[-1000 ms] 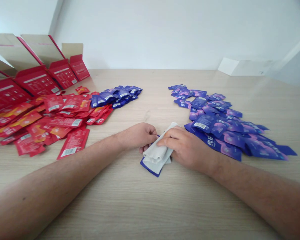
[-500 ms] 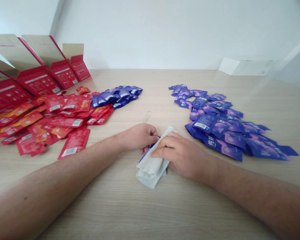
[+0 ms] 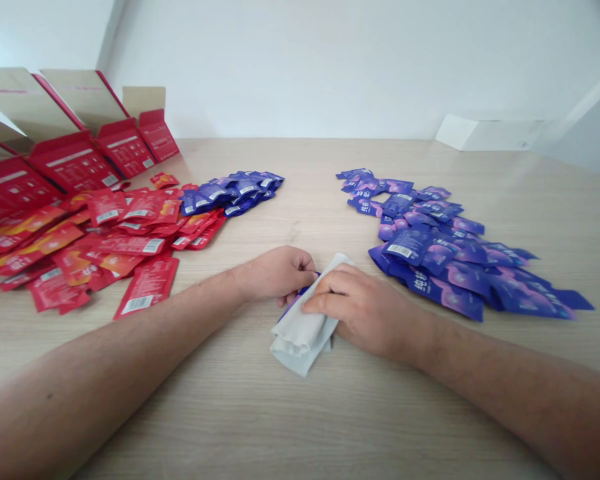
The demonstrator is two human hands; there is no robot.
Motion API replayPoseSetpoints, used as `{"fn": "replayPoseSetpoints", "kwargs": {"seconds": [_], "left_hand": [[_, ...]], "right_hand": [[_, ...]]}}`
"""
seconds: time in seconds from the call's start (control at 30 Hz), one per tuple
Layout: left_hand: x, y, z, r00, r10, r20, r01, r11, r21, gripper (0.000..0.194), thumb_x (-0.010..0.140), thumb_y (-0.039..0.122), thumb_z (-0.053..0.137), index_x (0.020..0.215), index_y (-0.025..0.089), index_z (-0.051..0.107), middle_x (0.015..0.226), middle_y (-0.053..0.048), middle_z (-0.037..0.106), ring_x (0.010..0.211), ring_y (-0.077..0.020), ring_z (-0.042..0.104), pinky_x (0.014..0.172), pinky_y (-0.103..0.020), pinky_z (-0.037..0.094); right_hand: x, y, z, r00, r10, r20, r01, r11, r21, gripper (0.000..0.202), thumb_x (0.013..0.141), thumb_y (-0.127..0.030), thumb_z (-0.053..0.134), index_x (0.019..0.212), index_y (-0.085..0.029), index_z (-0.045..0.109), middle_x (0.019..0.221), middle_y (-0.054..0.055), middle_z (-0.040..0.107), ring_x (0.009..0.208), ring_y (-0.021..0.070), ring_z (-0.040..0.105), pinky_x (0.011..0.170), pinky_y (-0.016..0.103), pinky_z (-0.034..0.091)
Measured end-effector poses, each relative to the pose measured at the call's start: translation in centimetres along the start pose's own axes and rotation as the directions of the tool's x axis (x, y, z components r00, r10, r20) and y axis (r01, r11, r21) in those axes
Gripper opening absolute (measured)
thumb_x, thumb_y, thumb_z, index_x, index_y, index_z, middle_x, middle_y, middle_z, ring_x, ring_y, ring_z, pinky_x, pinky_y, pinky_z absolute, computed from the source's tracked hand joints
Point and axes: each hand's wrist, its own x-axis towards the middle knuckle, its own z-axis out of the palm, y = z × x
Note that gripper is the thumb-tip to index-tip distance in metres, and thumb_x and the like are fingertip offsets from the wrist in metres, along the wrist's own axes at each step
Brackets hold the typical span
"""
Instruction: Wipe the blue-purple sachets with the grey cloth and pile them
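My right hand point(image 3: 363, 310) is closed on a folded white cloth point(image 3: 300, 330), its fingers pressing the cloth's upper part. Beneath the cloth's left edge a strip of a purple packet point(image 3: 291, 311) shows; most of it is hidden. My left hand point(image 3: 283, 275) pinches the upper end of that packet between thumb and fingers. Both hands are close together at the middle of the table. To the right lies a spread of purple packets point(image 3: 460, 280). On the left are a heap of red packets point(image 3: 150, 293) and a smaller pile of blue-purple packets point(image 3: 247, 189).
Several open red boxes point(image 3: 73, 162) stand in a row at the back left, with their flaps raised. A white box point(image 3: 495, 133) lies at the back right by the wall. The pale wooden table point(image 3: 290, 427) runs under everything.
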Motion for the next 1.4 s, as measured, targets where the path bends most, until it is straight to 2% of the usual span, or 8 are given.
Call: {"fn": "replayPoseSetpoints", "kwargs": {"seconds": [0.1,0.27,0.43,0.6,0.8,0.97,1.13,1.4], "left_hand": [[0.07,-0.08,0.02,1.000,-0.010,-0.023,0.010,1.000,-0.002,0.012,0.083,0.029,0.052,0.081,0.020,0.058,0.055,0.005,0.059,0.043,-0.0108,0.057,0.038,-0.019,0.045],[0.05,-0.09,0.02,1.000,0.009,0.000,-0.009,1.000,0.012,0.013,0.084,0.029,0.051,0.079,0.020,0.058,0.053,0.004,0.059,0.044,-0.0114,0.058,0.039,-0.019,0.046],[0.09,-0.10,0.03,1.000,-0.008,-0.022,0.008,1.000,0.003,0.011,0.083,0.029,0.051,0.081,0.020,0.058,0.054,0.005,0.060,0.043,-0.0110,0.057,0.037,-0.019,0.044],[0.02,-0.01,0.08,1.000,0.003,-0.011,-0.003,1.000,0.010,0.012,0.083,0.029,0.052,0.079,0.020,0.058,0.053,0.004,0.059,0.044,-0.0112,0.058,0.039,-0.019,0.046],[0.15,-0.29,0.07,1.000,0.004,-0.027,-0.004,1.000,-0.003,0.011,0.084,0.029,0.051,0.081,0.020,0.058,0.055,0.004,0.060,0.044,-0.0115,0.058,0.038,-0.020,0.046],[0.22,-0.40,0.05,1.000,0.018,-0.010,-0.019,1.000,-0.002,0.015,0.085,0.031,0.052,0.079,0.019,0.058,0.052,0.004,0.059,0.043,-0.0111,0.057,0.037,-0.019,0.046],[0.15,-0.29,0.07,1.000,0.000,-0.029,-0.001,1.000,-0.013,0.011,0.085,0.029,0.051,0.081,0.020,0.057,0.053,0.005,0.060,0.043,-0.0117,0.058,0.036,-0.019,0.045],[0.18,-0.32,0.01,1.000,0.013,-0.013,-0.013,1.000,-0.004,0.013,0.085,0.030,0.050,0.079,0.020,0.057,0.053,0.004,0.059,0.043,-0.0112,0.057,0.037,-0.019,0.045]], "right_hand": [[-0.01,0.23,-0.03,0.998,0.061,-0.035,-0.062,0.998,-0.016,0.031,0.085,-0.007,0.060,0.112,-0.019,0.068,0.103,0.007,0.065,0.100,0.0219,0.055,0.092,0.038,0.046],[-0.01,-0.17,-0.01,1.000,-0.027,0.006,0.027,1.000,0.004,0.026,0.089,-0.012,0.058,0.112,-0.019,0.068,0.103,0.008,0.064,0.101,0.0216,0.055,0.090,0.037,0.046],[-0.05,0.04,-0.06,0.998,0.061,-0.032,-0.061,0.998,-0.013,0.030,0.086,-0.008,0.059,0.112,-0.019,0.068,0.103,0.008,0.065,0.099,0.0218,0.055,0.090,0.037,0.046],[0.01,-0.29,-0.10,1.000,-0.023,0.013,0.023,1.000,0.009,0.027,0.088,-0.011,0.058,0.112,-0.019,0.068,0.105,0.008,0.064,0.101,0.0219,0.054,0.092,0.038,0.046],[0.00,0.15,-0.25,0.998,0.049,-0.026,-0.049,0.999,-0.012,0.031,0.085,-0.007,0.058,0.112,-0.019,0.068,0.103,0.008,0.064,0.099,0.0222,0.055,0.090,0.038,0.046],[-0.01,-0.14,-0.09,1.000,-0.030,0.004,0.030,1.000,0.003,0.029,0.086,-0.009,0.058,0.112,-0.019,0.068,0.103,0.007,0.065,0.099,0.0215,0.055,0.090,0.037,0.047],[-0.01,0.16,-0.21,0.998,0.051,-0.031,-0.051,0.999,-0.002,0.032,0.084,-0.006,0.059,0.112,-0.020,0.068,0.101,0.008,0.064,0.099,0.0218,0.055,0.090,0.038,0.047],[-0.04,0.09,-0.07,1.000,0.012,-0.009,-0.012,1.000,-0.001,0.030,0.086,-0.009,0.058,0.112,-0.019,0.068,0.104,0.008,0.064,0.100,0.0219,0.055,0.090,0.037,0.047]]}}
